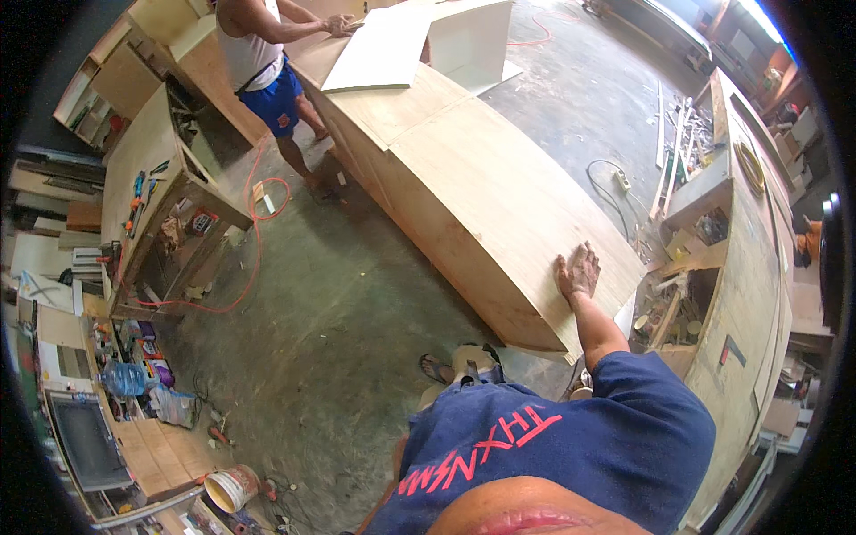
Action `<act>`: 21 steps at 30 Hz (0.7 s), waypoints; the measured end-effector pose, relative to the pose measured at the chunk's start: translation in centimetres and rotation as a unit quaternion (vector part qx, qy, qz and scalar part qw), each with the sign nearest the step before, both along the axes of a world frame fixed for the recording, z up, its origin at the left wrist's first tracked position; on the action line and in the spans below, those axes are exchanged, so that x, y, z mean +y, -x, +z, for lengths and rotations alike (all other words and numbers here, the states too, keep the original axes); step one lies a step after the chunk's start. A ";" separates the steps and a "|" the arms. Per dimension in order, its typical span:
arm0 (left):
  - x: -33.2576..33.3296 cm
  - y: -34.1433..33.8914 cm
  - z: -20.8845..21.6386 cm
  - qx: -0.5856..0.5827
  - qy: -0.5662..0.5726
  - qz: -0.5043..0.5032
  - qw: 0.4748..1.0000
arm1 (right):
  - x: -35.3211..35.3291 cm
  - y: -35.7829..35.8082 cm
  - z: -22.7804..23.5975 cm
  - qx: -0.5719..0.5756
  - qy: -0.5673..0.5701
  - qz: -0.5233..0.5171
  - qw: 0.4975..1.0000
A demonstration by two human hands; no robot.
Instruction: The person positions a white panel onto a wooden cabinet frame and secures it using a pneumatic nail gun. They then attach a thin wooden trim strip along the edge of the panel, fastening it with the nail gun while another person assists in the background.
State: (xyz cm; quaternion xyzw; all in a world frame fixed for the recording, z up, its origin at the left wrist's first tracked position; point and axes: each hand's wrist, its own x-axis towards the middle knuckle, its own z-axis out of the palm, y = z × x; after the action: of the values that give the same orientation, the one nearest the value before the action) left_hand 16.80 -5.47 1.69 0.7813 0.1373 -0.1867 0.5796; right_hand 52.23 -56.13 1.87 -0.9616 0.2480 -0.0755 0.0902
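My right hand [580,272] lies flat, fingers apart, on the near end of a long plywood workbench [481,169]. It holds nothing. Only a bit of my left arm shows beside my dark blue shirt; the left hand is out of sight. Across the bench's far end lies a white board [379,49]. A co-worker [259,36] in a white top and blue shorts stands at that end, hands by the board's left edge. Beyond the board stands a white box-like panel piece [473,45].
On the left, a wooden table [143,187] carries hand tools. An orange cord [257,241] winds over the concrete floor. At right stands another bench [749,294] with a square [734,349] on it and cluttered shelves. A white bucket [232,489] sits at lower left.
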 end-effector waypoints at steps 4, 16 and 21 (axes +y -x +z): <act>-0.9 -1.4 0.2 0.000 -0.002 -0.044 0.999 | -0.3 0.4 -0.1 0.000 -0.010 0.004 1.000; -13.5 -9.7 3.9 -0.081 -0.080 -0.339 0.934 | -3.3 0.3 2.9 -0.081 -0.149 0.102 0.980; -21.0 -12.9 4.9 -0.179 -0.294 -0.348 0.872 | -13.1 9.1 0.2 -0.124 -0.147 0.208 0.959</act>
State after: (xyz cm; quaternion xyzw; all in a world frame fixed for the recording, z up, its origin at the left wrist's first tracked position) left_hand 29.70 -26.43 6.63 0.9330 -0.2010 -0.1843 0.2348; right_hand 43.16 -69.24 2.06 -0.9512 0.0374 -0.1362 0.2742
